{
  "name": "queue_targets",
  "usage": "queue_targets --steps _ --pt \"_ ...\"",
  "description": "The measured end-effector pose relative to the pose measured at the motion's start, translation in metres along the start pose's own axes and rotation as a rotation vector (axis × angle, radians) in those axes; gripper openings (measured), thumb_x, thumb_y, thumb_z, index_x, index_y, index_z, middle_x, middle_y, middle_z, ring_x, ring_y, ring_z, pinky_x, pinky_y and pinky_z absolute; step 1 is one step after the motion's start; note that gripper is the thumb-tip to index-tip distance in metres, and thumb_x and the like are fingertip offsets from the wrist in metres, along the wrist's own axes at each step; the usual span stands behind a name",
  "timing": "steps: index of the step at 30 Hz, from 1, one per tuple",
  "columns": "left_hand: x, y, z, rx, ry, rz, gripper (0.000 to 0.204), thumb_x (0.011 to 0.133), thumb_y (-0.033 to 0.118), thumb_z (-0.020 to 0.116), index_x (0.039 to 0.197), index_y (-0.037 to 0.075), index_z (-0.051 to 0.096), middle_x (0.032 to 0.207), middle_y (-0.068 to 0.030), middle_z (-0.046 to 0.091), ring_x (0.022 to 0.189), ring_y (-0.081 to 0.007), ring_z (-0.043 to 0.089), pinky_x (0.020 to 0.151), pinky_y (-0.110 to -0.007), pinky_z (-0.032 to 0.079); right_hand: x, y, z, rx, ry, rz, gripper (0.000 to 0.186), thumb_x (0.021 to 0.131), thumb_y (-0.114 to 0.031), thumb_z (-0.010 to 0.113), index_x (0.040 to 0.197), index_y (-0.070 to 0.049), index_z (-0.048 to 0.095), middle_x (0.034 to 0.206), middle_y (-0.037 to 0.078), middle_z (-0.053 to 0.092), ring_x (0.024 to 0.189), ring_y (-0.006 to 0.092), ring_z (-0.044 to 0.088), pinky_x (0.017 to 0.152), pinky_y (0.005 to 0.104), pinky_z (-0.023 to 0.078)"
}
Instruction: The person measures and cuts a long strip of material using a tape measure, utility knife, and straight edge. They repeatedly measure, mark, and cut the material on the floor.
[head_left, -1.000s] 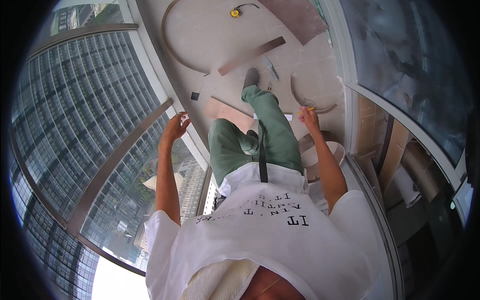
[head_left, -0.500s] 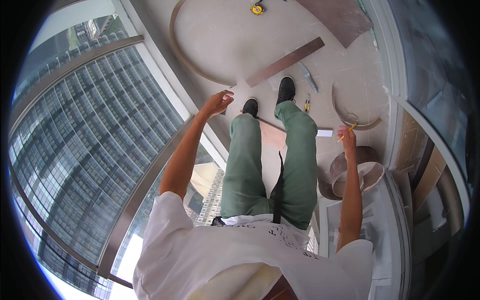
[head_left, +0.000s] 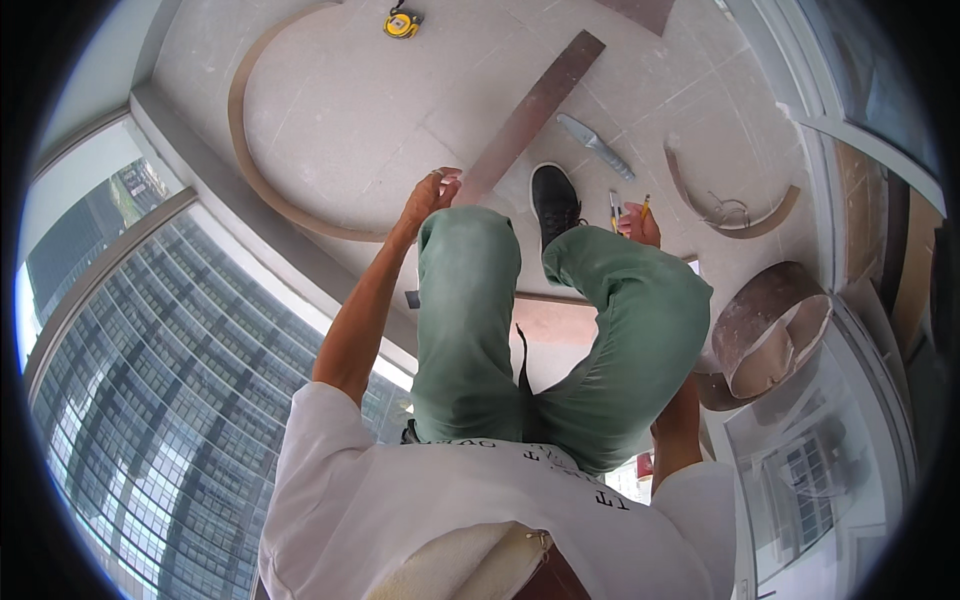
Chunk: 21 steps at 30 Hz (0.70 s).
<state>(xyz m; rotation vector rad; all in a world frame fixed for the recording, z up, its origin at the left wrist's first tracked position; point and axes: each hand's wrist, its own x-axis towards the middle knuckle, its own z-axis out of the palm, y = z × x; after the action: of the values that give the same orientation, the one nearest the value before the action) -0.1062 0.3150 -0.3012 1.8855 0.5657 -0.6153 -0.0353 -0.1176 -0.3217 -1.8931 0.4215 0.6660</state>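
My left hand [head_left: 436, 196], fingers loosely curled and apart, is beside my left knee, near the end of a long brown strip [head_left: 535, 105]; I see nothing clearly held in it. My right hand [head_left: 638, 226] grips a yellow pencil [head_left: 646, 207] low over the tiled floor. Just left of it lies a small cutter [head_left: 614, 205], partly hidden, with a grey-handled tool [head_left: 595, 146] farther forward. My bent right leg hides much of that forearm. A pink-brown board [head_left: 550, 317] shows between my legs.
A long curved strip [head_left: 238, 100] follows the left side, with a tape measure [head_left: 402, 24] ahead. At right lie a curved piece [head_left: 750, 228] and brown hoops [head_left: 750, 325]. Windows line the left [head_left: 160, 400]; a glazed frame [head_left: 835, 125] and leaning boards [head_left: 908, 300] stand at right.
My knees have bent up into a crouch, and my right hand, holding the pencil, has moved forward beside the cutter. My left hand has come next to the long strip's end.
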Motion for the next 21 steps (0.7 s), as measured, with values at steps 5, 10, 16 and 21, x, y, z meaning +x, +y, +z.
queue_targets --steps 5,10,16,21 --pt "0.066 0.034 0.038 -0.198 0.002 0.130 0.036 0.100 0.023 0.060 0.129 0.002 0.056 0.113 -0.0111 0.065 0.091 -0.0179 0.062 0.078 -0.033 0.053 0.043 -0.026 0.029 -0.059 0.069 -0.233 0.031 0.104 -0.026 0.045 0.118 -0.003 0.061 0.082 0.009 0.067 0.073 0.0183 0.064 0.071 0.0328 0.052" --pt "0.122 0.033 0.050 -0.455 -0.261 0.141 0.029 0.096 0.013 0.064 0.122 0.004 0.055 0.103 -0.0045 0.064 0.096 -0.0112 0.059 0.083 -0.031 0.049 0.040 -0.027 0.038 -0.198 0.169 -0.240 0.030 0.102 -0.030 0.048 0.115 -0.007 0.061 0.081 0.016 0.068 0.076 0.0305 0.068 0.072 0.0423 0.052" --pt "0.141 0.048 0.048 -0.118 -0.319 0.098 0.029 0.097 0.015 0.059 0.123 0.004 0.057 0.093 -0.0029 0.061 0.086 -0.0128 0.059 0.077 -0.029 0.049 0.040 0.019 0.008 -0.324 0.402 -0.175 0.032 0.096 -0.034 0.056 0.115 -0.009 0.062 0.097 0.020 0.071 0.093 0.0405 0.068 0.081 0.0492 0.051" --pt "0.141 0.036 0.010 -0.130 -0.374 0.042 0.027 0.097 0.016 0.059 0.123 0.008 0.056 0.097 -0.0004 0.061 0.089 -0.0106 0.057 0.080 -0.031 0.050 0.059 0.055 -0.008 -0.396 0.520 -0.035 0.031 0.095 -0.030 0.054 0.115 -0.009 0.063 0.101 0.020 0.071 0.097 0.0403 0.067 0.085 0.0490 0.051"
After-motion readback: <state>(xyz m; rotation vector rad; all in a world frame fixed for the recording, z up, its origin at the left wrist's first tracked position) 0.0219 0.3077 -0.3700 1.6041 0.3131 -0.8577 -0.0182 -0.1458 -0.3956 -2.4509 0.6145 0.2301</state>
